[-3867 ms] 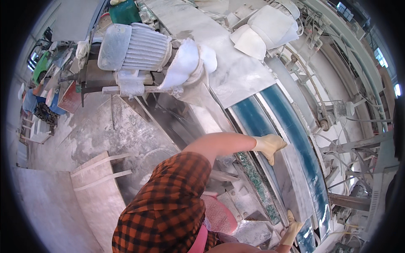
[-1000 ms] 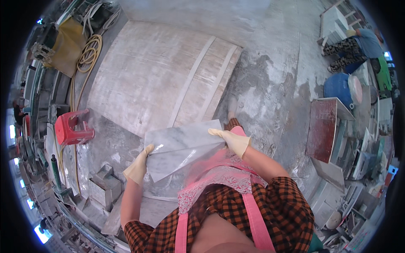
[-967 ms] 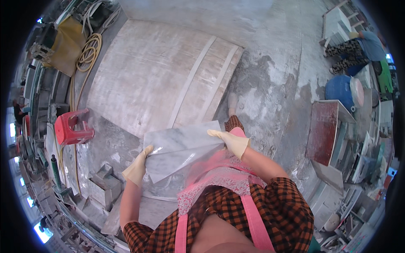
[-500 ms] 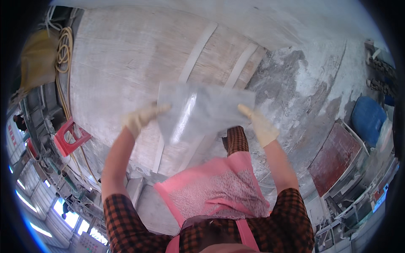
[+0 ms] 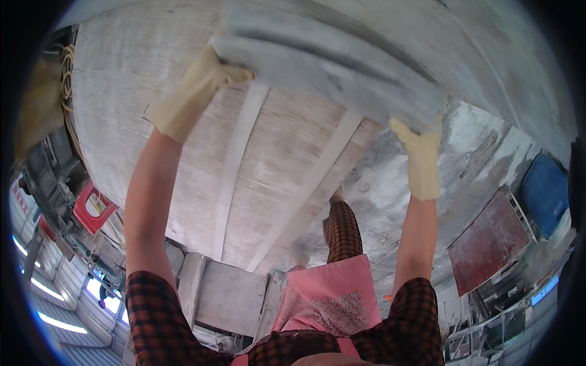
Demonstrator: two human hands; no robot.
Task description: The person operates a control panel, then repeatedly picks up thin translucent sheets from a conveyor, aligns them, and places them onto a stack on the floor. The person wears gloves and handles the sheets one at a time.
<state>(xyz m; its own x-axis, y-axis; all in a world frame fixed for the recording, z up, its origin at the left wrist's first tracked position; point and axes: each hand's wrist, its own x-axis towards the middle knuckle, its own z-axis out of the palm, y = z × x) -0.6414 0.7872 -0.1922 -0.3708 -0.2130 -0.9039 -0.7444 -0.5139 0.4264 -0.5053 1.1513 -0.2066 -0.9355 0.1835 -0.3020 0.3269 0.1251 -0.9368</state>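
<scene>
My left hand [image 5: 196, 91], in a cream rubber glove, is closed on the left end of a grey flat sheet [image 5: 323, 76]. Its other end is in my right hand [image 5: 420, 149], gloved the same way. Motion blurs the sheet, and I cannot tell its material. Both arms stretch forward, so it hangs over the far part of a pale wooden board [image 5: 201, 55]. Two white strips [image 5: 240, 171] run across that board, apart from my hands. A dark band lies along the sheet; whether it is a shadow or a gap I cannot tell.
On the left are a red plastic stool [image 5: 93, 207] and a coiled yellow hose [image 5: 67, 76]. At the right stand a reddish-brown panel [image 5: 488, 241] and a blue container [image 5: 545, 194]. Grey, white-stained floor [image 5: 390, 177] borders the board. My pink apron [image 5: 329, 293] hangs in front.
Both hands have moved forward and farther apart with the sheet. Its broad glossy face showed before; now it appears as a long narrow band. My view has shifted too.
</scene>
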